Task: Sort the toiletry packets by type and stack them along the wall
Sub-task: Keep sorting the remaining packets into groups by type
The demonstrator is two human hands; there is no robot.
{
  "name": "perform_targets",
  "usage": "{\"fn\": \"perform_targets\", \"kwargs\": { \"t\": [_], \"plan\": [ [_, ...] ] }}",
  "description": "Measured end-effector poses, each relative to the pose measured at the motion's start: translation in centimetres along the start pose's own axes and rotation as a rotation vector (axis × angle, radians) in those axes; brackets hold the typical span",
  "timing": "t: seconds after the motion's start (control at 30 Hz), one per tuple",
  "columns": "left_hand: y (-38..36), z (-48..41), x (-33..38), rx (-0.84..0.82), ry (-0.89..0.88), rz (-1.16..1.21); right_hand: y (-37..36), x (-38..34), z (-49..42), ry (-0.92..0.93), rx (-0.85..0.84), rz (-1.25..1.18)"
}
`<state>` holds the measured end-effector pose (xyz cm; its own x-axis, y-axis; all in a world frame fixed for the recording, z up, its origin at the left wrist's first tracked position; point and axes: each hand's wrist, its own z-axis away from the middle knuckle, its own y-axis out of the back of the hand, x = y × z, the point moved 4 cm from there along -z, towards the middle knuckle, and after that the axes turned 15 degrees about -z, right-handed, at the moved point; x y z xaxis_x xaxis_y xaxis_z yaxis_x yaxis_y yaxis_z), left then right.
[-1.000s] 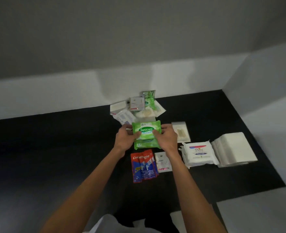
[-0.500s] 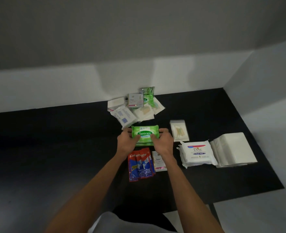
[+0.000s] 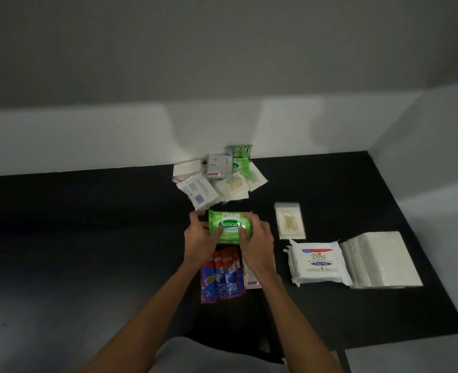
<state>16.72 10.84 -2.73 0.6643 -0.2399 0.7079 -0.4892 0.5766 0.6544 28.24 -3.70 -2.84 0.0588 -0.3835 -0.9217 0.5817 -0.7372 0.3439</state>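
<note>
Green wipes pack (image 3: 230, 226) sits gripped between both hands (image 3: 199, 239) (left and right (image 3: 257, 242)). Several sorted stacks (image 3: 316, 262) lie right; the mixed heap (image 3: 217, 179) by the wall remains.

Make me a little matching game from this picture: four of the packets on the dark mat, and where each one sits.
Things:
1. Sanicare pack
2. Colgate sachets
3. Dove wipes
4. cotton buds

Places:
A. beside the plain white stack
B. alone, just beyond the Dove wipes
C. between both hands
D. nearest the person, under the wrists

Pairs: 1-C, 2-D, 3-A, 4-B
</note>
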Motion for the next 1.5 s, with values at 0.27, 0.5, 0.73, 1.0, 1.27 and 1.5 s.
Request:
{"fn": "perform_targets", "kwargs": {
  "t": [0.27,0.5,0.73,1.0,1.27,1.5],
  "plan": [
    [0.4,-0.3,-0.5,-0.036,-0.036,0.035,0.2,0.0,0.1,0.043,-0.02,0.023],
    [3.2,-2.6,-0.7,0.068,-0.006,0.004,-0.4,-3.8,-1.3,0.223,0.144,0.251],
    [6.0,-9.5,-1.8,0.181,0.258,0.035,-5.9,-8.4,-7.2,0.342,-0.107,0.415],
    [4.9,-13.8,-3.3,0.055,0.44,0.214,-11.4,-8.7,-11.3,0.037,-0.404,0.566],
    [4.5,-15.0,-4.7,-0.077,0.441,0.189,-13.4,-8.1,-10.7,-0.014,-0.336,0.697],
    [5.0,-13.6,-3.4,-0.151,0.394,0.291,-13.5,-7.8,-10.7,-0.024,-0.23,0.686]
  ]
}}
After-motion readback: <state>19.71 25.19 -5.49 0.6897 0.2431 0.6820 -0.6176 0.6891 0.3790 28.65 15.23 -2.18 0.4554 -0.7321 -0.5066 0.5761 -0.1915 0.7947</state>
